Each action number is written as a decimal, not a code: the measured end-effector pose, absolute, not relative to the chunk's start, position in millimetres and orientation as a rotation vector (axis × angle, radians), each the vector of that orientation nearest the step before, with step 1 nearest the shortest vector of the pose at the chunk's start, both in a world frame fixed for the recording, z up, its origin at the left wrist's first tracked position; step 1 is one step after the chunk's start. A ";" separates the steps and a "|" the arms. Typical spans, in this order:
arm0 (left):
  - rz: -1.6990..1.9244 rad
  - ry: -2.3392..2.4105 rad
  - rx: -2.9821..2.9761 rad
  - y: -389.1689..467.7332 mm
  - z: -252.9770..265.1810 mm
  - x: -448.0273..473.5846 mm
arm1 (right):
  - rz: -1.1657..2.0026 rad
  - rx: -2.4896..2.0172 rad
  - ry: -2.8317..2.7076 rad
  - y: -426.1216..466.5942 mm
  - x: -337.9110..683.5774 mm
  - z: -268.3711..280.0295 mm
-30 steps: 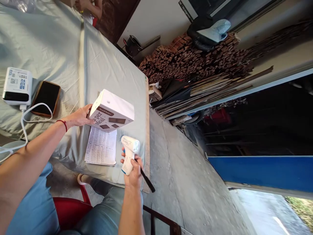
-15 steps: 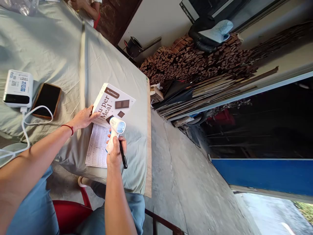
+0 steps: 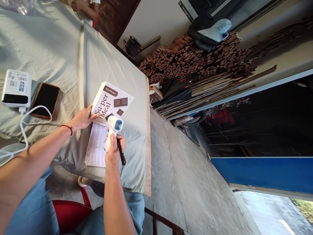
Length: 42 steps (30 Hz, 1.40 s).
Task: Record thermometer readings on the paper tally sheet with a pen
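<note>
My left hand (image 3: 84,118) grips the lower left edge of a white box (image 3: 123,92) printed "NutriMotion Su-per Meal", its thumb on the front. The box is tilted above handwritten sheets of paper (image 3: 96,148), which it partly covers. In my right hand (image 3: 113,148) is a white and blue handheld infrared thermometer (image 3: 113,124), fingers wrapped around its handle. Its blue-rimmed end is turned to the right. A black pen (image 3: 121,153) is also held in that hand, pointing down. The thermometer hides the box's lower right part.
On the cloth-covered table (image 3: 58,49) lie a phone (image 3: 45,99) and a white power bank (image 3: 17,86) with a white cable (image 3: 36,123). Another person's arm (image 3: 89,10) shows at the far edge. Stacked wood (image 3: 190,60) stands beyond, and a red chair (image 3: 70,212) is beneath me.
The thermometer has shifted slightly left and up, and its end face looks darker. More of the box's lettering shows beside my left thumb. The whole view has drifted a little.
</note>
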<state>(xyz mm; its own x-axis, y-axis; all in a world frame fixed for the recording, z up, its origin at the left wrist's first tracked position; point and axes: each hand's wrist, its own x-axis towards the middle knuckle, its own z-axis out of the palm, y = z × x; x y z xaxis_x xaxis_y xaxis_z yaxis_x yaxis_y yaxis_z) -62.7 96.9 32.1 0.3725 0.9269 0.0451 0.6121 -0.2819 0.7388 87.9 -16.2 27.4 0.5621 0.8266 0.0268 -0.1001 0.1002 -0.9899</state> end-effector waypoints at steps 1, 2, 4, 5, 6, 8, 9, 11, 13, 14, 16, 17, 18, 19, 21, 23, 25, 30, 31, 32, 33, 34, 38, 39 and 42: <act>0.640 1.325 2.008 96.9 31.2 -62.6 | 0.789 -1.290 -0.705 -15.9 87.4 27.1; 0.646 1.322 2.011 97.0 30.2 -62.5 | 0.800 -1.279 -0.698 -15.7 87.0 26.8; 0.664 1.311 2.005 97.1 28.3 -62.3 | 0.812 -1.255 -0.685 -15.8 86.8 26.5; 0.674 1.305 1.998 97.2 27.6 -62.1 | 0.817 -1.249 -0.680 -15.9 86.9 26.6; 0.685 1.298 1.991 97.1 27.0 -62.0 | 0.824 -1.246 -0.677 -16.0 87.1 26.8; 0.697 1.287 1.979 96.8 27.0 -61.5 | 0.839 -1.242 -0.678 -16.0 87.3 28.1; 0.696 1.286 1.975 96.6 27.7 -61.3 | 0.845 -1.238 -0.681 -15.9 87.2 29.1; 0.682 1.294 1.967 95.9 30.2 -61.3 | 0.861 -1.223 -0.687 -15.9 86.8 31.4; 0.661 1.294 1.950 94.9 33.3 -62.1 | 0.871 -1.203 -0.684 -17.9 87.7 33.1; 0.652 1.285 1.941 94.3 34.4 -63.0 | 0.869 -1.197 -0.687 -20.6 89.6 33.2; 0.642 1.267 1.929 92.4 34.9 -65.4 | 0.817 -1.212 -0.723 -30.4 98.2 30.4; 0.640 1.268 1.933 91.2 34.0 -66.8 | 0.755 -1.241 -0.757 -37.8 105.4 27.1; 0.638 1.279 1.945 89.6 32.5 -68.1 | 0.678 -1.284 -0.802 -46.5 114.7 22.6; 0.633 1.295 1.965 87.7 30.5 -69.4 | 0.571 -1.344 -0.845 -56.2 125.8 16.9; 0.610 1.334 2.018 83.3 26.4 -71.4 | 0.391 -1.490 -0.938 -76.2 151.9 3.3; 0.563 1.369 2.059 78.4 24.3 -72.5 | 0.271 -1.627 -1.009 -93.5 179.7 -10.8; 0.522 1.430 2.082 73.8 25.7 -73.3 | 0.204 -1.742 -1.060 -105.9 204.4 -22.0; 0.293 1.698 2.150 60.3 42.3 -74.2 | 0.105 -1.887 -1.160 -120.2 230.7 -26.7; 0.207 1.722 2.167 55.2 46.0 -72.8 | 0.061 -1.872 -1.170 -122.0 228.6 -24.4; 0.139 1.715 2.188 48.6 49.2 -70.1 | 0.021 -1.841 -1.169 -123.7 224.4 -21.9; 0.113 1.679 2.225 40.3 51.5 -66.2 | -0.002 -1.800 -1.157 -125.3 218.6 -19.5; 0.096 1.627 2.254 30.4 52.6 -61.1 | 0.011 -1.759 -1.140 -126.6 211.6 -17.6; 0.160 1.163 2.538 -18.7 46.0 -34.5 | 0.309 -1.668 -1.059 -125.1 184.0 -18.3; 0.143 1.073 2.590 -30.6 42.6 -28.3 | 0.372 -1.658 -1.033 -122.7 179.3 -20.2; 0.101 0.921 2.659 -56.5 32.7 -15.2 | 0.449 -1.640 -0.965 -114.3 171.4 -26.9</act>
